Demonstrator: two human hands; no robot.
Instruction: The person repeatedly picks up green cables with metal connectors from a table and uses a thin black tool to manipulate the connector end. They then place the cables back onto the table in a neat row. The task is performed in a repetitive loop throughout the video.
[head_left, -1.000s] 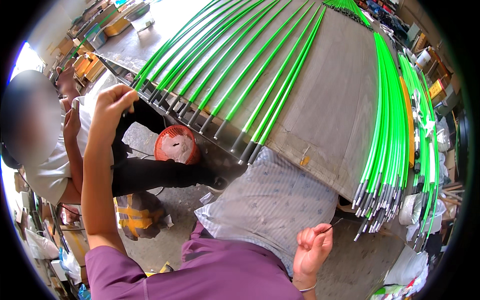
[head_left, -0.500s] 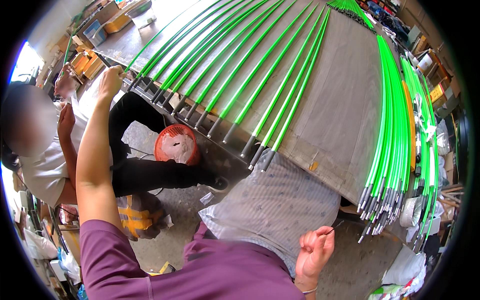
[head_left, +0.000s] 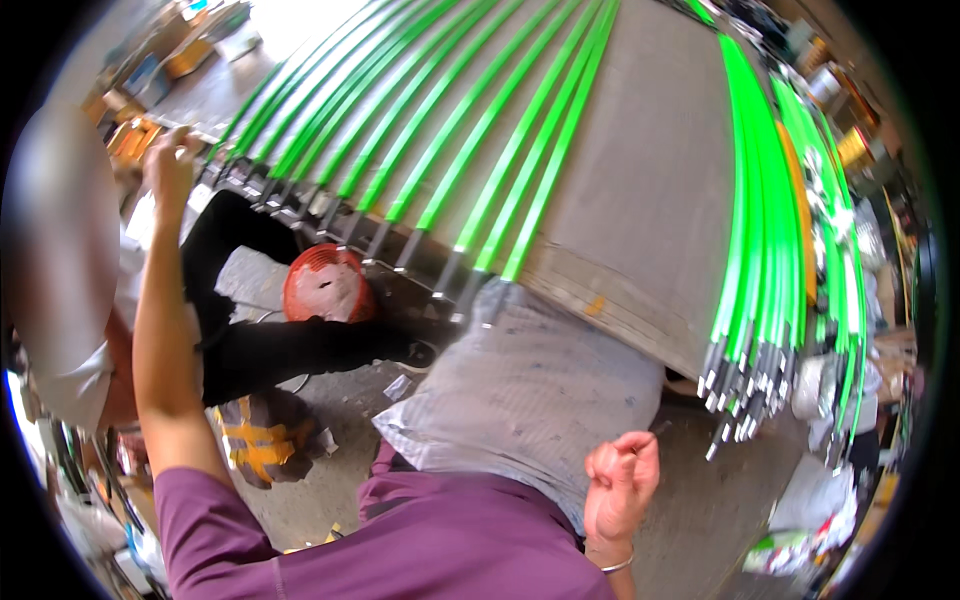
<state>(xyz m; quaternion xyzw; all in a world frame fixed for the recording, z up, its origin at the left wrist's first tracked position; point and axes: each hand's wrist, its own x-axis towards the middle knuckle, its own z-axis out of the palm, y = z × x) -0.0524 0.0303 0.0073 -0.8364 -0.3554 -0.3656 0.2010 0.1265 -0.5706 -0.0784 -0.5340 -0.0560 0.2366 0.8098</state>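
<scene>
The table [head_left: 650, 200] bears green rods [head_left: 472, 230], left grip [head_left: 172, 160] nearby.

Green rods [head_left: 487, 203] (dark-tipped) fan across the table [head_left: 650, 180] near the left hand [head_left: 169, 160]

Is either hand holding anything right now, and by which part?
Cannot be told: the left hand is blurred near the slender, black-ended green rods; the right hand is curled, with no held thing distinguishable.

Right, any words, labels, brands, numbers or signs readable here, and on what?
None can be read.
Fanned green rods: no legible marking.
White bag, lower right: coloured print, too blurred.
Yellow box, right: too small and blurred.
</scene>
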